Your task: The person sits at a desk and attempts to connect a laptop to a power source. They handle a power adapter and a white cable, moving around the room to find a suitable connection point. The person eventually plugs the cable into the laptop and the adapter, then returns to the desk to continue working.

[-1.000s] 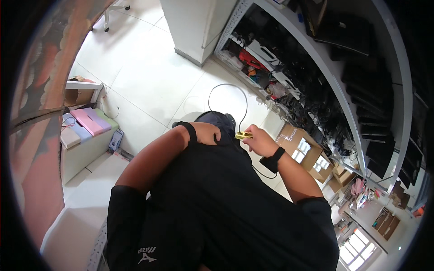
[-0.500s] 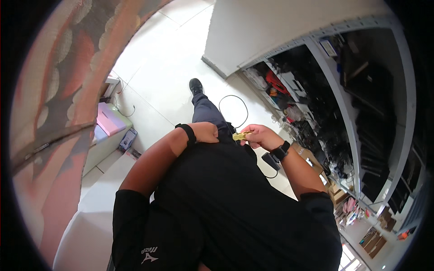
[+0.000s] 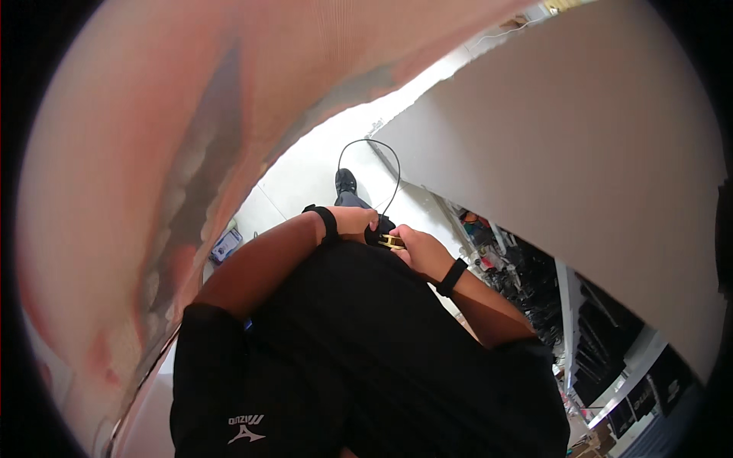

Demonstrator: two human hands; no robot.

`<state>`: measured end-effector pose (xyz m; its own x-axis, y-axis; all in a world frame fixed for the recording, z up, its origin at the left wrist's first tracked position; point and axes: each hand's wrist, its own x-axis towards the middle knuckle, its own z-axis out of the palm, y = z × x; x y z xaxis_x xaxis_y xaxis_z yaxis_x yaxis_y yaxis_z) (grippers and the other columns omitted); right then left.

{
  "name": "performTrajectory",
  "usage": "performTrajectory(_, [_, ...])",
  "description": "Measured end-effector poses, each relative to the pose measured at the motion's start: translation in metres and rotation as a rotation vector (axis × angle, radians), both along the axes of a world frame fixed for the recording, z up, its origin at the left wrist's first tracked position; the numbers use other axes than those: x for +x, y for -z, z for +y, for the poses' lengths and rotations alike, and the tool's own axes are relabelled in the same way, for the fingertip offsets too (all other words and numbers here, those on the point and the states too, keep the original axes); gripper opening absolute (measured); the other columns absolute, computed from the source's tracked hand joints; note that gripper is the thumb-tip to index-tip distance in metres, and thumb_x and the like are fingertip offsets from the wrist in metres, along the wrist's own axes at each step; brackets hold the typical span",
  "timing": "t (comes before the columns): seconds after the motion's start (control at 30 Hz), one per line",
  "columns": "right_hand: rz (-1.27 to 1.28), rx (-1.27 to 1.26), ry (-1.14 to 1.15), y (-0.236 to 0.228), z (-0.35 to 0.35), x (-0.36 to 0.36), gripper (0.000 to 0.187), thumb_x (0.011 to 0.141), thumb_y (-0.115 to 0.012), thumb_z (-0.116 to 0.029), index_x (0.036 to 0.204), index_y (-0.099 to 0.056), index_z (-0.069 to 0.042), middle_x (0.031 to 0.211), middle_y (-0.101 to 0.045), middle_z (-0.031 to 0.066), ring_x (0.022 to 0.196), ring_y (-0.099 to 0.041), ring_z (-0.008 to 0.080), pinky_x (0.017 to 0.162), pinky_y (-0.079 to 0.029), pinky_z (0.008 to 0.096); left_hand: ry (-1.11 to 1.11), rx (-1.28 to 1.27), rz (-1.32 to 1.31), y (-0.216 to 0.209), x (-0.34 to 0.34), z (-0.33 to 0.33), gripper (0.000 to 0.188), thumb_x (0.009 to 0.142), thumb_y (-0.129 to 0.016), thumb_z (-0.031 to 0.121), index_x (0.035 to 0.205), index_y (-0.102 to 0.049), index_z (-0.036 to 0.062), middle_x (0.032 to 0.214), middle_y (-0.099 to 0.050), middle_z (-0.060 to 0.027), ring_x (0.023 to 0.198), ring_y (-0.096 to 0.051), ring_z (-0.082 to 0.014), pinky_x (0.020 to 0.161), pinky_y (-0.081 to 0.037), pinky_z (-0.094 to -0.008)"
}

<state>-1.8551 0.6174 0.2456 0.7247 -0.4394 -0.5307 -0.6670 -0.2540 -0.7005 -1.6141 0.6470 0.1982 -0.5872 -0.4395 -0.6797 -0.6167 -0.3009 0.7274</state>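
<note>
At waist height in front of my black shirt (image 3: 343, 328), both hands are close together. My right hand (image 3: 418, 250) is closed on a small yellow, two-pronged piece that looks like a clip (image 3: 392, 242). Just left of it, my left hand (image 3: 356, 221) is closed, its fingertips beside a dark item (image 3: 379, 230); what it grips is hidden. A thin black cable (image 3: 398, 164) loops up beyond the hands. Each wrist wears a black band.
A pink and grey patterned curtain (image 3: 198, 153) hangs close at the left and top. A pale panel (image 3: 565, 145) slants across the right. Below it are shelves with black packages (image 3: 603, 343). A boxed item with a blue front (image 3: 227, 246) stands at left.
My right hand has moved nearer my left, bringing the yellow piece close to the dark item. The view has shifted, with the curtain and panel now covering much more of it.
</note>
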Motion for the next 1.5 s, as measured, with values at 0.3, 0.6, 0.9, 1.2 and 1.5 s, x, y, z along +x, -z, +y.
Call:
performTrajectory(0.3, [0.022,-0.052,0.164,-0.002,-0.038,0.033,0.032,0.094,-0.069,-0.018,0.118,-0.056,-0.001,0.101,-0.072,0.0228,0.096,-0.069,0.0414,0.081,-0.054,0.0455,0.187,-0.276,0.002,0.044,0.014,-0.072,0.038,0.082,-0.075,0.025,0.111,-0.061,0.0051,0.099,-0.071,-0.0186,0.096,-0.069,-0.0385,0.083,-0.052,-0.0448])
performTrajectory(0.6, [0.04,-0.123,0.382,0.0,-0.038,0.113,0.032,0.096,-0.065,-0.021,0.118,-0.055,0.0,0.101,-0.072,0.0233,0.094,-0.069,0.042,0.081,-0.054,0.0465,0.398,-0.341,-0.068,0.064,0.081,-0.122,0.037,0.079,-0.074,0.031,0.102,-0.07,0.0025,0.098,-0.073,-0.0194,0.095,-0.07,-0.0374,0.084,-0.054,-0.0434])
performTrajectory(0.9, [0.246,-0.204,0.386,0.012,-0.022,0.241,0.017,0.097,-0.05,-0.014,0.104,-0.053,0.0,0.094,-0.07,0.0263,0.091,-0.069,0.0419,0.077,-0.054,0.0503,0.49,-0.275,0.048,0.037,0.19,-0.141,0.041,0.084,-0.073,0.028,0.113,-0.068,-0.0002,0.107,-0.072,-0.021,0.103,-0.068,-0.0356,0.088,-0.053,-0.043])
performTrajectory(1.2, [0.215,-0.014,0.219,0.011,-0.092,0.307,0.026,0.09,-0.057,-0.012,0.11,-0.059,0.003,0.096,-0.069,0.0276,0.096,-0.068,0.0451,0.084,-0.053,0.0508,0.595,-0.256,0.156,0.027,0.271,-0.185,0.046,0.094,-0.068,0.037,0.122,-0.067,0.0001,0.114,-0.072,-0.02,0.108,-0.067,-0.0335,0.093,-0.052,-0.0412])
performTrajectory(1.5, [0.089,0.112,0.216,0.04,-0.255,0.378,0.063,0.083,-0.078,-0.034,0.133,-0.061,0.0,0.118,-0.07,0.0185,0.111,-0.067,0.0311,0.096,-0.053,0.0382,0.119,-0.041,0.133,0.02,0.415,-0.263,0.049,0.098,-0.064,0.037,0.134,-0.064,0.0032,0.12,-0.072,-0.0159,0.111,-0.067,-0.0255,0.099,-0.05,-0.0348])
